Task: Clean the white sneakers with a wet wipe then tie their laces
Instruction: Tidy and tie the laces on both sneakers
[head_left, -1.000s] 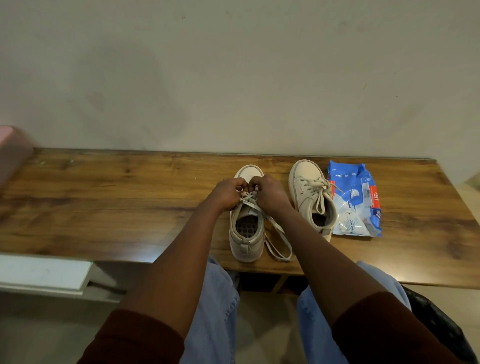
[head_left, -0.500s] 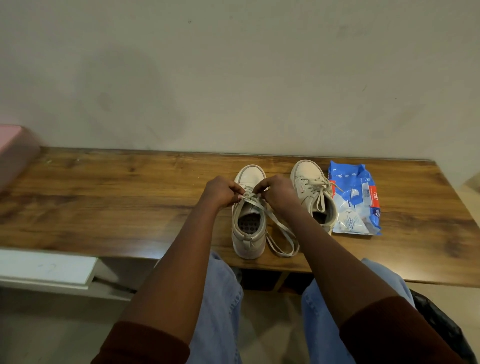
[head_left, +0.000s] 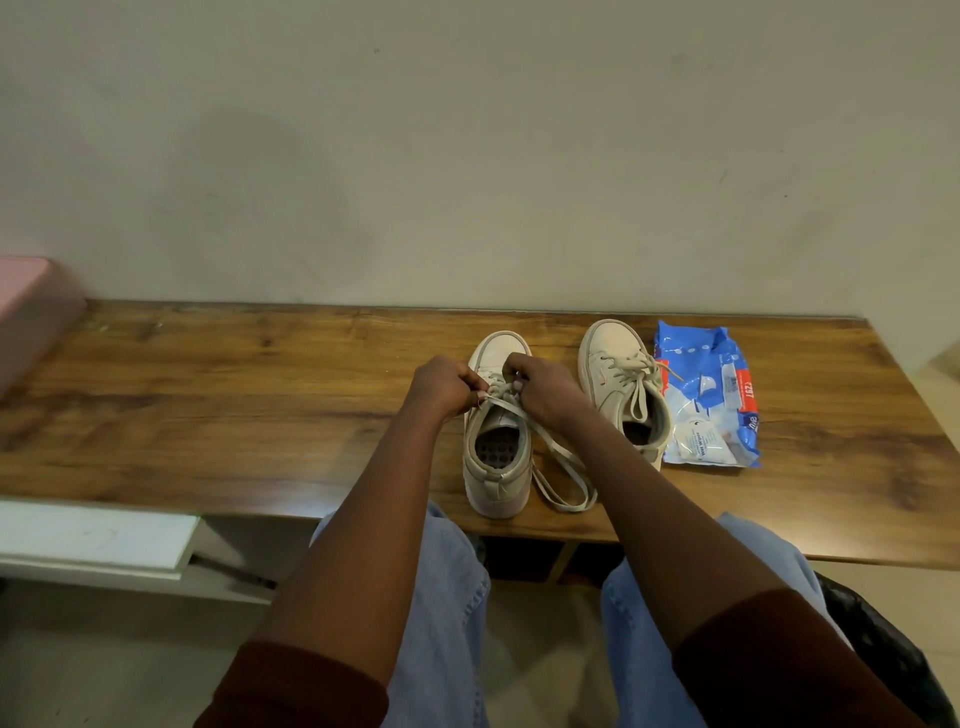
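Laces (head_left: 504, 405) of the untied sneaker (head_left: 496, 488) on the tabletop (head_left: 208, 405) are pinched in the curled grip of left hand (head_left: 441, 387) and right hand (head_left: 548, 389); tying is under way, and next probably calls for crossing loops and pulling snug.

Wooden table (head_left: 208, 415) against plain beige wall (head_left: 467, 156); pale floor (head_left: 78, 675) below.

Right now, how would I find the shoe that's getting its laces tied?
Look at the long wooden table against the wall. Near its middle stand two shoes and a blue wipes packet. Pick the shoe farthest from the packet: the left hand and right hand pinch its laces, while the other shoe sits untouched.
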